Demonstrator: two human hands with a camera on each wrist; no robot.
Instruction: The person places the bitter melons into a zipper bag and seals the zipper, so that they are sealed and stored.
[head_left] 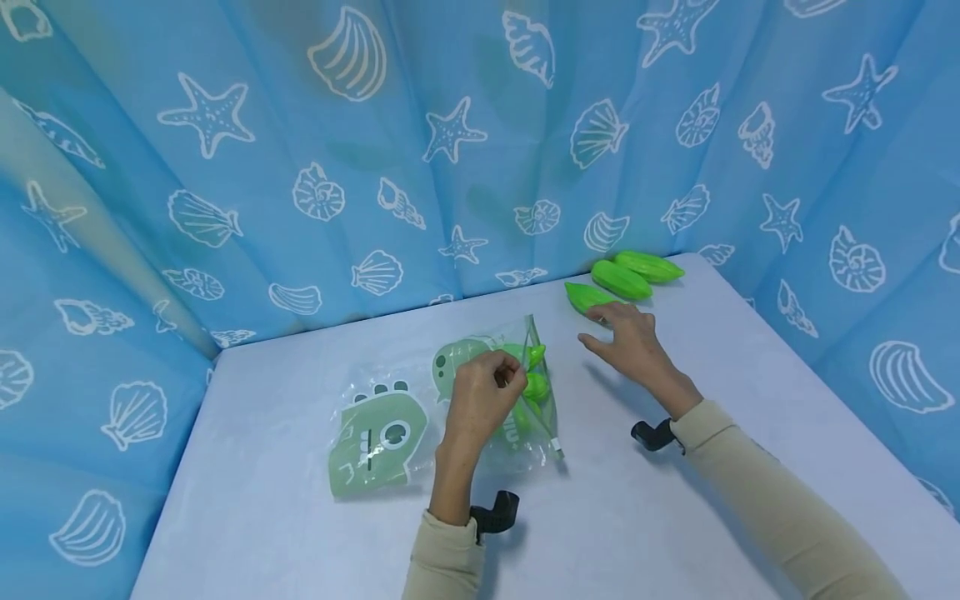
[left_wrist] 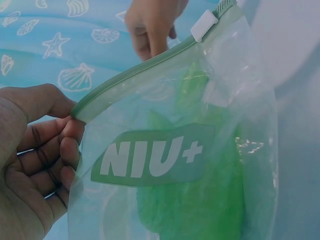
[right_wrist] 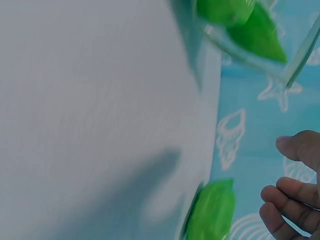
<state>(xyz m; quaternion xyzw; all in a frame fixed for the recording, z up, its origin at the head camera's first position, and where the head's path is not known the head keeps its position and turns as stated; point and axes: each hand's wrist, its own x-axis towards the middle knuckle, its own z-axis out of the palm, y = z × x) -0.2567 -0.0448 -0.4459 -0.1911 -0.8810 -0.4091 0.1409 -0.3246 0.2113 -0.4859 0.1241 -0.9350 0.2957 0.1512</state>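
Note:
A clear zip bag [head_left: 378, 442] with a green cartoon dinosaur print and a white slider [left_wrist: 204, 26] lies on the table, its mouth parted and facing right. Thumb and fingers of my left hand [head_left: 480, 400] pinch the upper part of that mouth. Several bright green, pointed, vegetable-like pieces [head_left: 536, 387] are inside, partly hidden by the print. My right hand [head_left: 633, 346] hovers with fingers spread and nothing in them. Its fingertips overlap the nearest loose green piece [head_left: 585, 296] in the head view; in the right wrist view that green piece [right_wrist: 212, 210] appears below the fingers.
Two more green pieces, one rounder [head_left: 621, 279] and one ridged [head_left: 649, 266], lie by the table's back edge. A white cloth covers the table [head_left: 247, 450]. Right behind it hangs a blue curtain [head_left: 465, 208] with white shell and starfish prints.

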